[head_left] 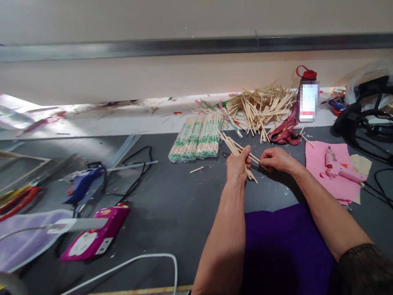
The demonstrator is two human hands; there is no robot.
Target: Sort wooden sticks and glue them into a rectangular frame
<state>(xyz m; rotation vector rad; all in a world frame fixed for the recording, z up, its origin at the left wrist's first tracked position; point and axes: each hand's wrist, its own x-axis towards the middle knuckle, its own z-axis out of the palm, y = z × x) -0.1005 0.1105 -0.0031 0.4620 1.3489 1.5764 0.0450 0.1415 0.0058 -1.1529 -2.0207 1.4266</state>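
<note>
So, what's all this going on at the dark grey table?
A person is handling thin, pale wooden sticks with bare hands. The left hand grips a loose bunch of pale sticks, while the right hand appears to pinch the end of one pale stick. Beyond them lies a messy heap of loose wooden sticks, beside clear plastic-wrapped packs with green print. To the right, a pink glue gun lies on a pink sheet.

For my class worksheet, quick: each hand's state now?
Left hand: closed around a bundle of thin sticks.
Right hand: closed, apparently pinching one stick.
</note>
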